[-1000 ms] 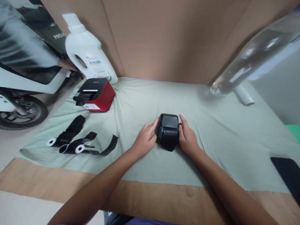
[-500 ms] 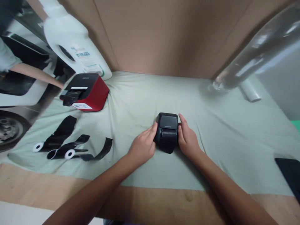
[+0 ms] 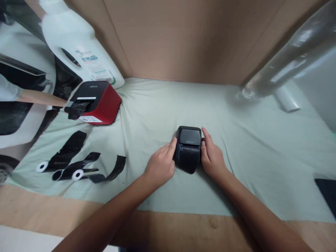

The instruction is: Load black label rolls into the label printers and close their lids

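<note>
A small black label printer (image 3: 189,135) sits on the green cloth, with a wide black strip (image 3: 189,159) hanging from its front. Against the printer's left side presses my left hand (image 3: 162,161), its fingers held together. On the opposite side, my right hand (image 3: 212,154) grips the printer, index finger stretched up along its edge and thumb near the side. Between them the two hands clasp the device. Its underside and the fingertips behind its sides are hidden.
At left stands a red and black printer (image 3: 109,105) beside a white detergent bottle (image 3: 86,52). Black strips with white-ended rolls (image 3: 67,154) lie in front. A person's arm (image 3: 42,98) shows behind. A clear plastic-wrapped roll (image 3: 278,66) leans at right; a dark flat object (image 3: 327,192) lies below.
Both hands stay on the black printer, almost unmoved. The view has shifted slightly. At the left, the other person's forearm now lies lower and more level.
</note>
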The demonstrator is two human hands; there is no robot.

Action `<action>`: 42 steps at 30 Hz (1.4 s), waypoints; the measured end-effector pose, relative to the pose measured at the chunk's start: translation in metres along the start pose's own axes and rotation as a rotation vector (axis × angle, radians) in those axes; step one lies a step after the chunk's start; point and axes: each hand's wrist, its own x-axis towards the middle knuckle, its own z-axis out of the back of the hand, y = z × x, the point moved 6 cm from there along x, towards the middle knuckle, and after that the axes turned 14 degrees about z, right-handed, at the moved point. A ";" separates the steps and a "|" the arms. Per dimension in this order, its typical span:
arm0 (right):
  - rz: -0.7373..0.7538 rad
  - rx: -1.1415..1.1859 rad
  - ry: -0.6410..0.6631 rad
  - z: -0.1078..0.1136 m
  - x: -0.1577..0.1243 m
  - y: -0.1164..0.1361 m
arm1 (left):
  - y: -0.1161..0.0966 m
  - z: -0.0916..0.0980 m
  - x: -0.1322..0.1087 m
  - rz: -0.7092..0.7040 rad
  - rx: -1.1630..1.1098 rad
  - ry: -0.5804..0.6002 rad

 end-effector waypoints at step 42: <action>-0.041 -0.006 0.027 -0.001 0.004 -0.001 | 0.017 0.000 0.037 0.144 -0.818 0.134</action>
